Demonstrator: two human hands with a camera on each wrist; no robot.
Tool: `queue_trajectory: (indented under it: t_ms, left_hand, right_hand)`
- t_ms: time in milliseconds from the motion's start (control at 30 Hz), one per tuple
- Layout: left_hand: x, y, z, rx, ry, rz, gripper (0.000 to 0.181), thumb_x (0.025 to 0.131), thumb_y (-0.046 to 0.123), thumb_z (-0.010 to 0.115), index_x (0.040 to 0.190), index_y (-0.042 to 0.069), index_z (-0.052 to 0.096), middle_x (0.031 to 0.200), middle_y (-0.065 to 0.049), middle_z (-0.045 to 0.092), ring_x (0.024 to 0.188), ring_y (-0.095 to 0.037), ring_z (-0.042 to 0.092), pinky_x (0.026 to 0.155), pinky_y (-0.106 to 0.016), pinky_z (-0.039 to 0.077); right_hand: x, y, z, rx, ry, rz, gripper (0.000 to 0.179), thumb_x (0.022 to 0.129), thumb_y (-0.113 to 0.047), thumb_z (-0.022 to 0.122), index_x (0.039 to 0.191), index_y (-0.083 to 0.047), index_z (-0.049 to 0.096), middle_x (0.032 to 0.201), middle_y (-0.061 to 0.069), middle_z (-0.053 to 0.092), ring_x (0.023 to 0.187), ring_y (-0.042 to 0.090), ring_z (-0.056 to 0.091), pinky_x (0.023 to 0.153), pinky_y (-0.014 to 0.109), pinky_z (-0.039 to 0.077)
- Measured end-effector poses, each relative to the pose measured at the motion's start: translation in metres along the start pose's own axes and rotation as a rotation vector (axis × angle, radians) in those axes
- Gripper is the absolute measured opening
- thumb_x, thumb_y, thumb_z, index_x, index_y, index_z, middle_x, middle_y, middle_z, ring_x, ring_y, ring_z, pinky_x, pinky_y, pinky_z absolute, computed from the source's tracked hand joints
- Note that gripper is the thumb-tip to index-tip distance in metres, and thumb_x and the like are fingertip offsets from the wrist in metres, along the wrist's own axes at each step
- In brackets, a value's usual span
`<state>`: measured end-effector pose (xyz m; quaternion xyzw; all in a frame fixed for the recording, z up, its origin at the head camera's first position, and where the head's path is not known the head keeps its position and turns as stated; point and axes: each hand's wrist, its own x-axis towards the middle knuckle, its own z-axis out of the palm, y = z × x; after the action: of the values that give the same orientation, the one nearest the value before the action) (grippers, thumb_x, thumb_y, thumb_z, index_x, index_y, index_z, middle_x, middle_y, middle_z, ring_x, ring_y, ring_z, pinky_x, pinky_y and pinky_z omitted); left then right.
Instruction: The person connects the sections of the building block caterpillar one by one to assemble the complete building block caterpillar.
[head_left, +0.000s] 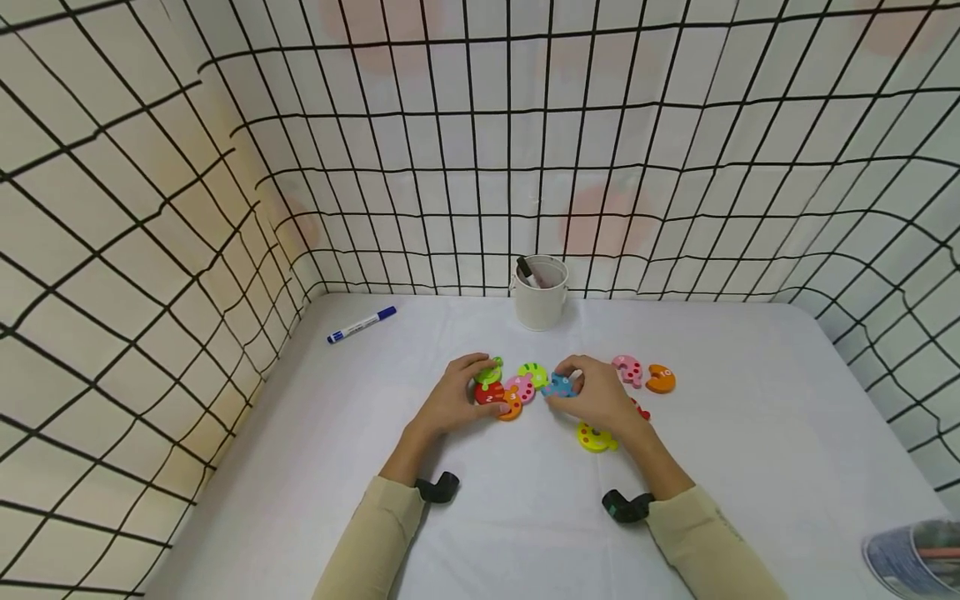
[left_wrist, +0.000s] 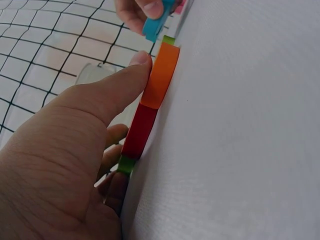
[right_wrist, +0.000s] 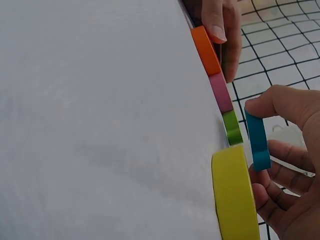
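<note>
My left hand holds the end of a row of joined, numbered wooden puzzle pieces. Its thumb rests on the orange piece, and its fingers curl round past the red piece to the green piece. The row continues with a pink piece and a light green striped piece. Between thumb and fingers, my right hand pinches a blue puzzle piece, held slightly above the table beside the light green end. A yellow spotted piece lies under the right wrist.
Right of the right hand lie a pink piece, another orange piece and a partly hidden red piece. A white pail with markers stands behind, a blue-capped marker left. Black wire grid surrounds the table; a tub stands front right.
</note>
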<state>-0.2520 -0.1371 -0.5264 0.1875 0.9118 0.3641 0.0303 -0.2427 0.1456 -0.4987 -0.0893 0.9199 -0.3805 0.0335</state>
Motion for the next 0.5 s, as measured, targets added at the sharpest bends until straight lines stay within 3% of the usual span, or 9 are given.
queue_trajectory:
  t_ms: [233, 500]
  left_hand:
    - [0.001, -0.0022, 0.0014, 0.035, 0.015, 0.024, 0.077, 0.082, 0.053, 0.082, 0.148, 0.022, 0.056, 0.16, -0.002, 0.042, 0.152, -0.026, 0.035, 0.123, -0.052, 0.034]
    - [0.0011, -0.0014, 0.001, 0.025, 0.008, 0.012, 0.077, 0.082, 0.053, 0.082, 0.148, 0.023, 0.056, 0.161, -0.001, 0.042, 0.152, -0.025, 0.034, 0.123, -0.053, 0.034]
  right_hand:
    - [0.0019, -0.0064, 0.0031, -0.018, -0.009, 0.027, 0.049, 0.082, -0.037, 0.087, 0.122, -0.016, 0.069, 0.098, 0.006, 0.064, 0.084, 0.022, 0.056, 0.067, 0.028, 0.05]
    - [0.0052, -0.0064, 0.0077, -0.062, -0.027, 0.029, 0.048, 0.084, -0.037, 0.085, 0.124, -0.015, 0.069, 0.105, 0.006, 0.066, 0.089, 0.023, 0.057, 0.072, 0.028, 0.052]
